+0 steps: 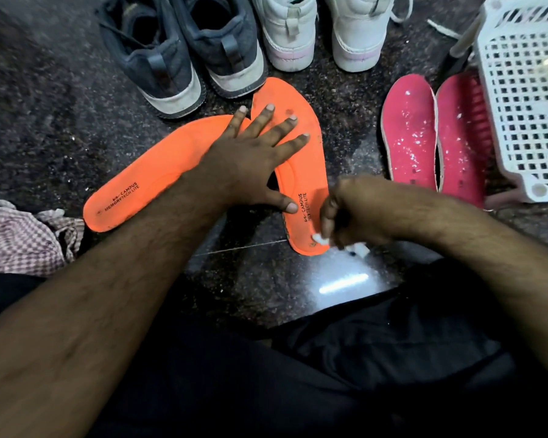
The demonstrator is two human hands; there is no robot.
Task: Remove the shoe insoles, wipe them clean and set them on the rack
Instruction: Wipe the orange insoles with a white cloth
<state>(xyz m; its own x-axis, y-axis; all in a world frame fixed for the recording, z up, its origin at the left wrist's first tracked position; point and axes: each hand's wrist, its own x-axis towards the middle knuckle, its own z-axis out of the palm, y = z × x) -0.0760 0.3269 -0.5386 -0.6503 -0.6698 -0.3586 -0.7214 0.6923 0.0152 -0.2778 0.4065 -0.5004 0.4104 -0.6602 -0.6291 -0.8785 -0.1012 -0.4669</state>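
Insole (301, 147) lies on the floor (45, 121); I see my left hand (253, 156) pressing it flat, fingers spread, right hand (345, 213) pinching a wipe (319, 239) at its heel.

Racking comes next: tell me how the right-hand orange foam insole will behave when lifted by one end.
The right-hand orange foam insole looks thin, so it will probably droop. Likely light: the flat left hand alone pins it. Its matte surface should not slip.

My left hand (250, 159) lies flat, palm down, fingers spread and straight, thumb out to the side. My right hand (348, 213) is curled, fingertips pinched downward. Both forearms are bare and reach forward, converging.
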